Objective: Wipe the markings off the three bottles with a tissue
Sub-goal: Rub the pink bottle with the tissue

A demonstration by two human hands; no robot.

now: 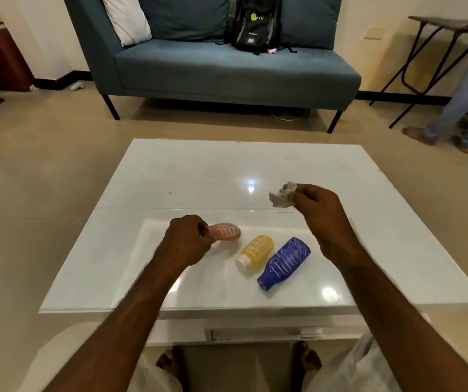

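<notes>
Bare feet and pale-clothed knees at the near edge, beneath two forearms that reach forward over a low white glossy surface. Left hand, at left centre: fingers clenched around the neck end of the pink bottle, which lies on its side with its base pointing right; white grid lines cover its visible body. Just to the right, and apart from it, the yellow bottle lies on its side with its white cap toward the near left; white grid marks cross its body. Just beside that, on the right, the blue bottle lies tilted the same way, its open neck toward the near edge, its side covered in white scribbled strokes. All three bottles rest on a brighter white rectangular patch of the surface near its front. Right hand, raised above the surface to the right of and beyond the bottles: fingers pinched on a crumpled white tissue that projects to the left of the fingertips, clear of every bottle. Beyond the surface, across a tiled floor: a blue-grey sofa carrying a white cushion and a black backpack. Far right: a dark folding table and the legs of a second person.
</notes>
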